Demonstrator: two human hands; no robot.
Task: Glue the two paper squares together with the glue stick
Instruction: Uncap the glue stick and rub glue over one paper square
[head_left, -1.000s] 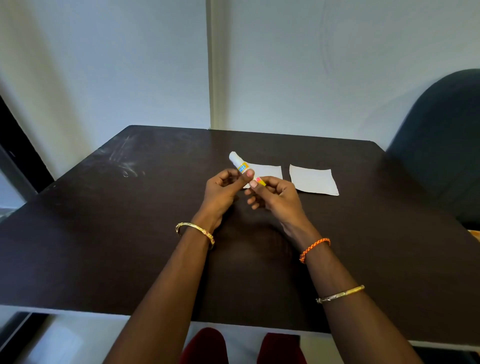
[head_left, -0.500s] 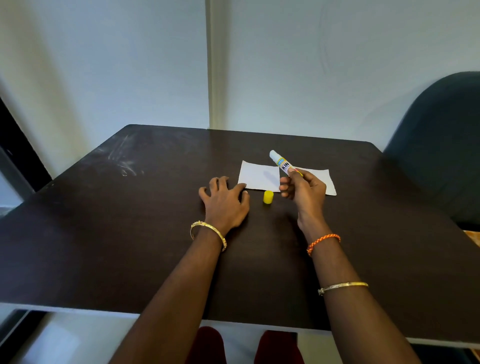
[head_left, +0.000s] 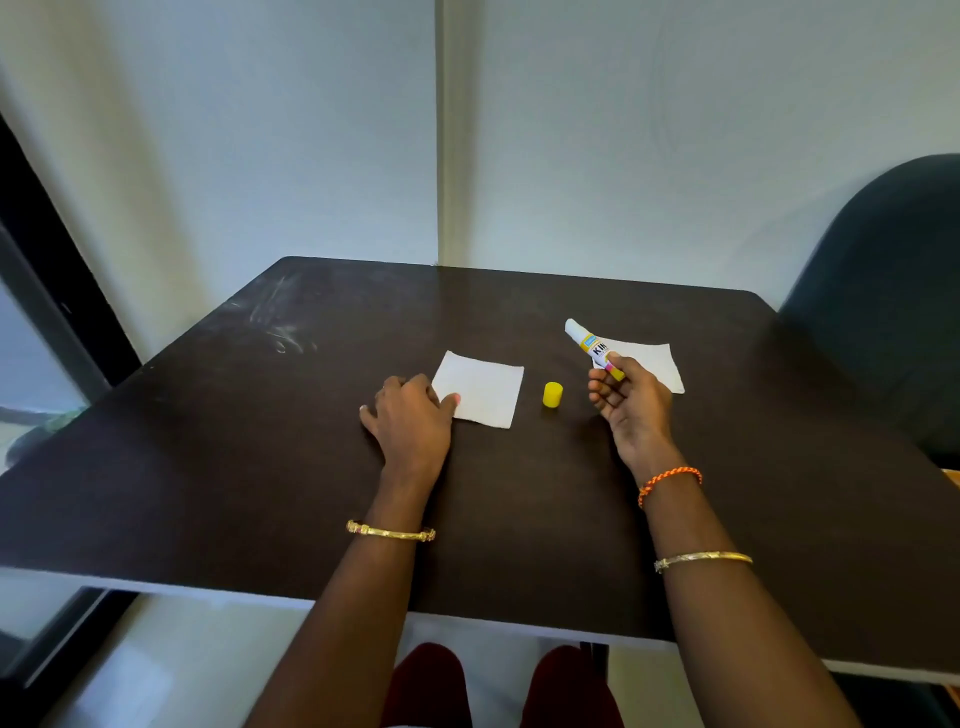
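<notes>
Two white paper squares lie on the dark table (head_left: 260, 467). My left hand (head_left: 410, 421) rests palm down on the table, its thumb pressing the near left corner of the left paper square (head_left: 483, 387). Above the right paper square (head_left: 652, 361), my right hand (head_left: 631, 405) holds the uncapped glue stick (head_left: 592, 345) by its yellow base, white tip pointing up and left. The paper's near left part is hidden by that hand. The yellow cap (head_left: 552, 394) stands upright on the table between the two squares.
A dark upholstered chair (head_left: 893, 291) stands at the table's right side. A pale wall runs behind the far edge. Whitish scuff marks (head_left: 280, 327) show at the far left of the table. My knees (head_left: 498, 691) are below the near edge.
The cap came off the glue stick and now stands on the table. My left hand went down onto the left paper and slid it left. My right hand carried the glue stick to the right.
</notes>
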